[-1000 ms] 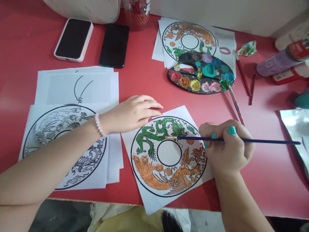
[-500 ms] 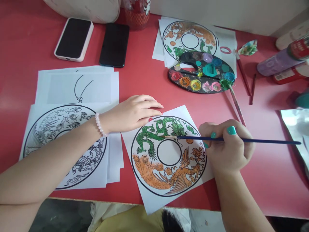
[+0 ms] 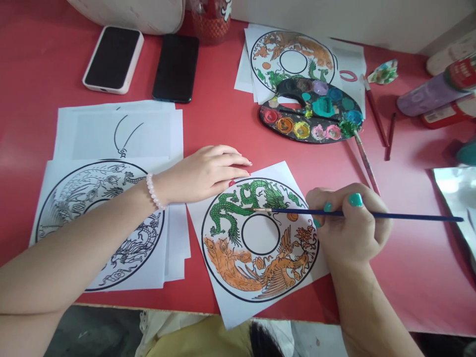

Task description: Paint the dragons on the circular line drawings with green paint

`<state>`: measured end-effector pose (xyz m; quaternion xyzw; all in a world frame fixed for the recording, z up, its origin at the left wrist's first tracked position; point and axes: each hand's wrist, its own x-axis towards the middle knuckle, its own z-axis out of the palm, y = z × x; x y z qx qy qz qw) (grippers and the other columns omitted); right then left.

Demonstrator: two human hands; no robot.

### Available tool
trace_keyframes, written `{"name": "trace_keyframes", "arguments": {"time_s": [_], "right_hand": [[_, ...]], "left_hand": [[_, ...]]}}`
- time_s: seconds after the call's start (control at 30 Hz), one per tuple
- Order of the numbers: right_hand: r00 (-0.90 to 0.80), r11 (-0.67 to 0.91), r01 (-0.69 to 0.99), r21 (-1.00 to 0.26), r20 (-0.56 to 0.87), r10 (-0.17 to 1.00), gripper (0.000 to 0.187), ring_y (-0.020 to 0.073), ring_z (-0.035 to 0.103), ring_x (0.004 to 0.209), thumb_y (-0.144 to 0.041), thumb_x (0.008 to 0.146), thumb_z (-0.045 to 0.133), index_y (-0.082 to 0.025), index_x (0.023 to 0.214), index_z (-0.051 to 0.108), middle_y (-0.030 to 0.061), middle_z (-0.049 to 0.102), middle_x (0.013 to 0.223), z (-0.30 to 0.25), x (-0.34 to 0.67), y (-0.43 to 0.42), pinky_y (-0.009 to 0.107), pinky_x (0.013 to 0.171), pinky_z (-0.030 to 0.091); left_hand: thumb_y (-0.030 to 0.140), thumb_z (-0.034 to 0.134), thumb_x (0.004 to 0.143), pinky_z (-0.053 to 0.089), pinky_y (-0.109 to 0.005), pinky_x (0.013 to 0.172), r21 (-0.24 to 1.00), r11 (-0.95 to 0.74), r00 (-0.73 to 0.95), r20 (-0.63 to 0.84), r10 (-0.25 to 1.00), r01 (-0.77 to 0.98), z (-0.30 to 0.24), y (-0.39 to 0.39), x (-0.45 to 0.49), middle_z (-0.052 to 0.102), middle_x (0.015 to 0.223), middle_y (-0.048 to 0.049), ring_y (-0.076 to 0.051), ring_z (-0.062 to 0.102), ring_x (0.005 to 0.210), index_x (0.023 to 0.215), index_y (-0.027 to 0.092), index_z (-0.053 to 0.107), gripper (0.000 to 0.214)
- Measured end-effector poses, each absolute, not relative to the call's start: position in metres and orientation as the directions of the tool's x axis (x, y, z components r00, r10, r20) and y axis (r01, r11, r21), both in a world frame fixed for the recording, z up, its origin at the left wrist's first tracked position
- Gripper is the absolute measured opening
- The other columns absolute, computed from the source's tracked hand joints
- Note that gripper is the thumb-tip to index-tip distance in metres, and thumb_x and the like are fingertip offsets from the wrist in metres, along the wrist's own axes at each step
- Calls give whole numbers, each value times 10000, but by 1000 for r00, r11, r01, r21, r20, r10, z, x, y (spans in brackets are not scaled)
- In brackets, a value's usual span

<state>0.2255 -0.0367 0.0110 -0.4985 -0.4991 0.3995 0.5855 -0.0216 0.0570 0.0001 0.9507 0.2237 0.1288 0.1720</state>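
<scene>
A blue-handled paintbrush is pinched in my right hand, which is closed near the right edge of a white sheet. On that sheet a ring-shaped drawing carries a green dragon above and an orange phoenix below. The brush tip lies at the dragon's body, just above the inner circle. My left hand, with a pink bead bracelet, lies flat with fingers stretched, its fingertips at the sheet's upper left edge. Farther back, a black paint palette holds several colours.
Uncoloured printed sheets lie under my left forearm. Behind them are a white-cased phone and a black phone. A second painted sheet is partly beneath the palette. A brush leans on the palette; paint bottles stand right.
Hardly anything differs. The brush tip has shifted very slightly along the green dragon; my left hand stays in place.
</scene>
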Motion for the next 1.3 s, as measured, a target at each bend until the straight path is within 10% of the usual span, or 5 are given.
{"name": "trace_keyframes", "arguments": {"time_s": [0.33,0.7,1.3], "right_hand": [[282,229,29,-973,228,932,267,92,388,372,-223,853,504,-203,587,497,-42,355,469,13,229,-34,283,377,227],[-187,266,27,-964,256,948,122,130,572,642,-221,916,463,-194,881,577,22,577,749,10,220,-43,305,564,449],[-255,329,122,-936,291,922,131,131,568,665,-182,919,440,-190,888,567,24,564,742,11,218,-43,293,569,458]], "left_hand": [[188,463,951,390,-418,1016,351,-857,873,174,456,378,1,57,-22,565,1308,-71,-239,448,1222,1226,171,584,301],[176,487,940,385,-410,1024,343,-852,867,168,469,394,2,56,-21,564,1308,-64,-238,447,1227,1219,169,590,297],[174,492,938,390,-417,1016,352,-849,864,175,473,394,0,55,-22,560,1312,-58,-241,444,1230,1220,172,588,297]]}}
